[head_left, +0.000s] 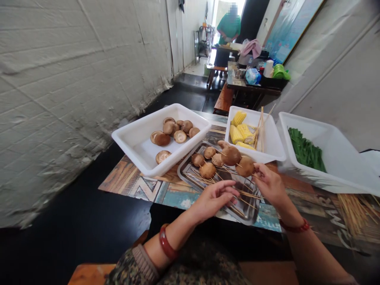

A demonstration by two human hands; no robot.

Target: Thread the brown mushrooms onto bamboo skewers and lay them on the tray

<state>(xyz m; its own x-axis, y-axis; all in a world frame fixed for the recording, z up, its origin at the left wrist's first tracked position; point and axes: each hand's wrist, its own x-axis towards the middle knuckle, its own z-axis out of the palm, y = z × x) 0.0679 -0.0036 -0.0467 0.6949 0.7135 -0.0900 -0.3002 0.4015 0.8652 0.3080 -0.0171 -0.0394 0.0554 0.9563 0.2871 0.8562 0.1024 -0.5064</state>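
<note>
My right hand [268,184] pinches one end of a mushroom skewer [245,166]. Two large brown mushroom caps are threaded on it, held above the right part of a metal tray [190,183]. Over the tray's front edge, my left hand [216,198] is loosely curled with fingers apart and holds nothing I can see. Several more skewered mushrooms [207,170] lie in the tray, their bamboo sticks pointing toward me. Behind it to the left, a white bin [139,152] contains loose mushrooms [162,138], some with their pale undersides up.
A white bin [274,144] of corn pieces [244,132] and upright sticks stands behind the tray. Farther right is another bin [341,148] with green leaves [306,150]. Bamboo sticks [354,213] lie at the table's right. A person in green [230,24] stands far back.
</note>
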